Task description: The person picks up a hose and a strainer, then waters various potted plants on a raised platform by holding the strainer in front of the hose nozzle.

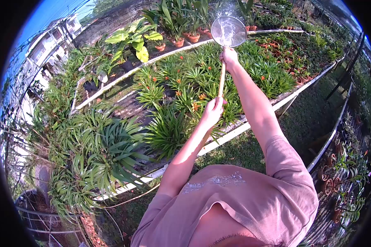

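While our left hand (212, 111) and right hand (229, 56) both wrap tight around the long stick (221, 82), its round end (234, 33) held toward the far plants (172, 15), we seem to be splashing water (227, 10), and next we'd need steady aim.

**Long-handled tool (221, 82) held out ahead of us**

We see a round, dark-rimmed head (228, 31) with a greyish, see-through face, set on a slim, straight, pale tan handle. Whitish streaks show across the face, and a pale haze like spray spreads just past its far edge. We hold the tool raised, head farthest away, handle running back toward us; we cannot tell whether the face is mesh.
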A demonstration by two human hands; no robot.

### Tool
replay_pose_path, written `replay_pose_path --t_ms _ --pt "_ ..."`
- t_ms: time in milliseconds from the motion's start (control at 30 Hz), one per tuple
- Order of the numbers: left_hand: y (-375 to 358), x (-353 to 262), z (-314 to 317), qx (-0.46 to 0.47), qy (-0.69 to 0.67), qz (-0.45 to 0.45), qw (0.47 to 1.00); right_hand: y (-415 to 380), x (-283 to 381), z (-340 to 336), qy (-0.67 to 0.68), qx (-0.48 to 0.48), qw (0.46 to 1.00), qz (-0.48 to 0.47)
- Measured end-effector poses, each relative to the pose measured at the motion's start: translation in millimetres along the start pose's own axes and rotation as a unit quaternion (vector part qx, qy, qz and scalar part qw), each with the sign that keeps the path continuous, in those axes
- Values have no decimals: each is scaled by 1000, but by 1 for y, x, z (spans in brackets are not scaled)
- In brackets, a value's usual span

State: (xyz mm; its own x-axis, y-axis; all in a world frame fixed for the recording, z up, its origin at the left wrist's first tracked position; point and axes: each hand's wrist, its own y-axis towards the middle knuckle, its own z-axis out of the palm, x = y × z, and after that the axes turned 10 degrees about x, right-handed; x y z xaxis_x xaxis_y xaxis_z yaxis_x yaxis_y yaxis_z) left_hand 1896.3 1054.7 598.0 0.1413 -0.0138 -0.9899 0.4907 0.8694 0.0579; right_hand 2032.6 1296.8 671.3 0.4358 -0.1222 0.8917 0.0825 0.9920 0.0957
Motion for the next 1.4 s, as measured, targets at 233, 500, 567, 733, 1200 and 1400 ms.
replay_pose_path --t_ms 233,500,567,733,1200,1400 --pt "-5 -3 -12 -5 9 -6 1000 -7 3 16 62 1 998 17" --pt "-4 -8 -20 -7 -24 -6 1000 5 -1 25 81 11 997 15" --pt "-2 -5 -22 -8 -14 3 1000 6 -1 25 73 8 997 12" --pt "-1 -2 -23 -10 -1 -18 1000 2 1 23 31 -3 1000 1" --pt "13 -1 1 7 -18 3 1000 -3 19 7 -31 2 999 -45" --pt "24 3 22 11 1 -10 1000 -1 26 -27 -59 -25 995 -83"
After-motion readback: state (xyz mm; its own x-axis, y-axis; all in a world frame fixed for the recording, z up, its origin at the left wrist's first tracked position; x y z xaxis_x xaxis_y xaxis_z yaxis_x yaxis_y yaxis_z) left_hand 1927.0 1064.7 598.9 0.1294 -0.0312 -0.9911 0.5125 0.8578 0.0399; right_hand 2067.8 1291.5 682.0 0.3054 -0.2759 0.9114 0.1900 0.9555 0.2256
